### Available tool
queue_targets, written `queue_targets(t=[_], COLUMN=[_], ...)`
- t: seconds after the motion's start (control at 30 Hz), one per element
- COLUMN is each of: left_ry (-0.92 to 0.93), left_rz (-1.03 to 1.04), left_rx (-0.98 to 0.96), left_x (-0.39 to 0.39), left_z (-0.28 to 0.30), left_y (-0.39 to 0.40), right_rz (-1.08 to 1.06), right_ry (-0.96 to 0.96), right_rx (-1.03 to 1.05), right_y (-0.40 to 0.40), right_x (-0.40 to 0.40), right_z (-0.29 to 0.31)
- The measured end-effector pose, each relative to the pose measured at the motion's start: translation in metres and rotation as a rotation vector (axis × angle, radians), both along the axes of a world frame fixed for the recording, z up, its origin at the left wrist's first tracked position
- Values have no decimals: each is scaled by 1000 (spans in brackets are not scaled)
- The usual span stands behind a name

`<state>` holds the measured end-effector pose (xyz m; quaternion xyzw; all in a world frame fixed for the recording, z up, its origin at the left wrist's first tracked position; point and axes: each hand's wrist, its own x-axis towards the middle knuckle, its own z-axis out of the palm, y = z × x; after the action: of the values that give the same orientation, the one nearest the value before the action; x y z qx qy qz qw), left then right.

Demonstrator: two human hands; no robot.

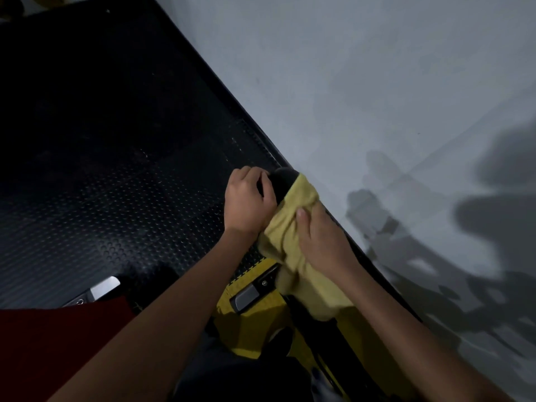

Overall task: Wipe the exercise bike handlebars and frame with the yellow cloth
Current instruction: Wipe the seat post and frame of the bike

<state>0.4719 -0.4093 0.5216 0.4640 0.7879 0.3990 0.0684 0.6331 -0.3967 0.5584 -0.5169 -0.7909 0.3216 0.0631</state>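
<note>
Both hands (249, 198) (322, 236) grasp yellow cloth (293, 245) | handlebar (282, 181) mostly covered

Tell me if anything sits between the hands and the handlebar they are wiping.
Only the cloth itself. The right hand presses it around the handlebar, so cloth lies between palm and bar. The left hand holds the bare black end directly, with nothing visible between.

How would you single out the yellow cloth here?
Start at the black studded floor mat and follow its edge along the grey floor to the two hands. The yellow cloth is the soft, crumpled thing under the right hand, wrapped round the black handlebar end.
</note>
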Motion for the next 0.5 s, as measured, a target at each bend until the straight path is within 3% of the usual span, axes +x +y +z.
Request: queue_targets(t=[0.13, 0.4, 0.5], left_ry=[-13, 6, 13], left_rz=[-2, -2, 4], left_rx=[2, 21, 13], left_x=[0, 0, -1], left_z=[1, -2, -3], left_y=[0, -1, 1], right_rz=[-165, 106, 103], right_ry=[75, -35, -52], right_rx=[-107, 65, 50], right_y=[50, -25, -29], right_x=[-49, 31, 42], right_z=[-10, -2, -1])
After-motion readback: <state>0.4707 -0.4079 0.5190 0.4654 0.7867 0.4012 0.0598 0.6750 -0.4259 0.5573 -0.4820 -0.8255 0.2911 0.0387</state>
